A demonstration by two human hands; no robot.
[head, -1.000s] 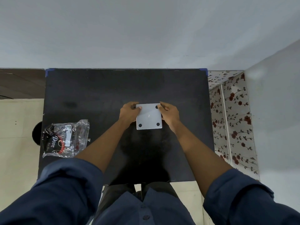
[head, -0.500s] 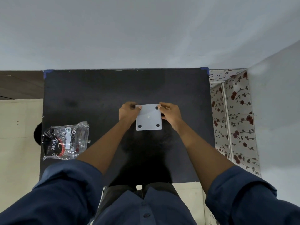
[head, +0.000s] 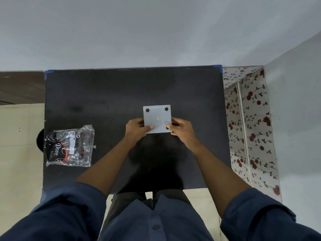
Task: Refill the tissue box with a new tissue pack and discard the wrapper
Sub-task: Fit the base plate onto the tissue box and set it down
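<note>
A square white tissue box [head: 157,117] lies bottom up on the black table [head: 104,94], showing a flat white base with dark round pads at its corners. My left hand [head: 136,128] grips its near left corner, thumb on the base. My right hand [head: 180,127] holds the near right corner, fingers over one pad. A clear plastic wrapper [head: 69,146] with a black "Dove" print lies crumpled at the table's left edge, well away from both hands. The inside of the box is hidden.
The table's far edge meets a pale wall [head: 156,32]. A floral-patterned surface [head: 250,127] runs along the right side. Beige floor [head: 19,153] lies to the left, with a dark round object [head: 39,140] partly hidden behind the wrapper.
Both hands have slid from the box's far corners to its near corners. The box stays bottom up in about the same spot. The wrapper has not moved.
</note>
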